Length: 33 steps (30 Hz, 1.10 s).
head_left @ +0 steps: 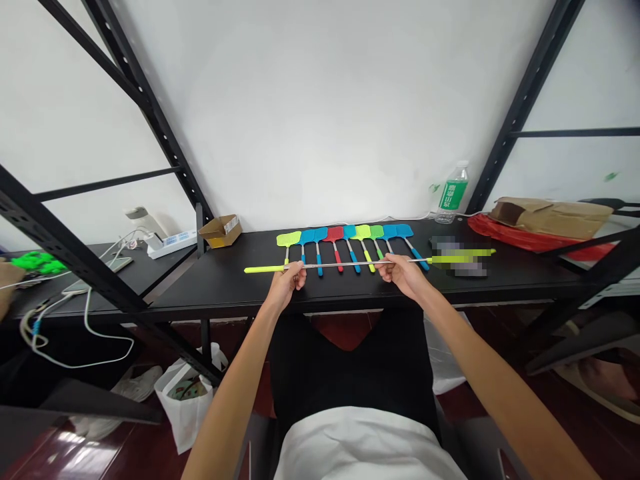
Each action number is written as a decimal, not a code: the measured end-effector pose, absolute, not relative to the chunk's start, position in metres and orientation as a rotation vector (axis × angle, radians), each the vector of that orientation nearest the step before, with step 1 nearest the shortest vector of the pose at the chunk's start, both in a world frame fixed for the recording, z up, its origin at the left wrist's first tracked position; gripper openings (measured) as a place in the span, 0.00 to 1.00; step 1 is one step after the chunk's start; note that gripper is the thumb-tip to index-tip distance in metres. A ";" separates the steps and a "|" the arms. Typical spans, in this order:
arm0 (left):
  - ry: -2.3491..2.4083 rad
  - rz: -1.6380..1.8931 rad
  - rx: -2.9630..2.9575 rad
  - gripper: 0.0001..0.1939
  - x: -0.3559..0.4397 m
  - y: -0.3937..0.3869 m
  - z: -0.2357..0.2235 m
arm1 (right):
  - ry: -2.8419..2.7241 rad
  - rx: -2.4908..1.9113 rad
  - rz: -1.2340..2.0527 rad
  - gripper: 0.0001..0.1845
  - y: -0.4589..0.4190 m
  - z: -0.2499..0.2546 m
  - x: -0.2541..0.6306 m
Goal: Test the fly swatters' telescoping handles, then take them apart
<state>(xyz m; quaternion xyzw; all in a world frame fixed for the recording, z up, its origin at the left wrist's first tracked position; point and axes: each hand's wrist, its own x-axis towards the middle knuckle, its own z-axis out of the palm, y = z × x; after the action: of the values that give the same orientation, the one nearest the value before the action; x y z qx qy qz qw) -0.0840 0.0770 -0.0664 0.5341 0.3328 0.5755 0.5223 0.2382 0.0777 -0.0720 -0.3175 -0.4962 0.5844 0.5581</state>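
I hold a yellow-green fly swatter (340, 265) level across my body, its thin metal shaft drawn out long. My left hand (290, 280) is closed round the shaft beside the handle, which points left. Farther along, my right hand (400, 272) pinches the shaft near the swatter's other end, seen nearly edge-on at right and partly blurred out. Behind the shaft, several short fly swatters lie in a row, heads toward the wall: a red one (335, 234), a green one (376, 232), and blue ones such as the far right one (404, 231), besides yellow-green ones.
A black table (220, 283) carries a small cardboard box (221, 231) at left and a water bottle (454, 193) at the back right. Farther right lies brown packaging (550, 217) on red plastic. Black metal posts frame both sides. A power strip (173, 243) is at left.
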 end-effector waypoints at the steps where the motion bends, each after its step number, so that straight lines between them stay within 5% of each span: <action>1: 0.782 1.382 1.280 0.17 -0.084 0.077 -0.067 | -1.173 -0.734 1.383 0.17 0.078 -0.073 0.239; 24: 0.713 1.367 1.304 0.08 -0.087 0.077 -0.066 | -1.108 -0.688 1.389 0.15 0.079 -0.072 0.240; 33: 0.787 1.383 1.337 0.16 -0.085 0.080 -0.070 | -1.172 -0.704 1.376 0.17 0.079 -0.074 0.239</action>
<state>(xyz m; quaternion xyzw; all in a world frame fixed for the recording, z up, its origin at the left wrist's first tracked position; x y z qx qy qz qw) -0.0851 0.0805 -0.0696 0.5544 0.3266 0.5737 0.5068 0.2395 0.0788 -0.0736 -0.2994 -0.4983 0.5852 0.5653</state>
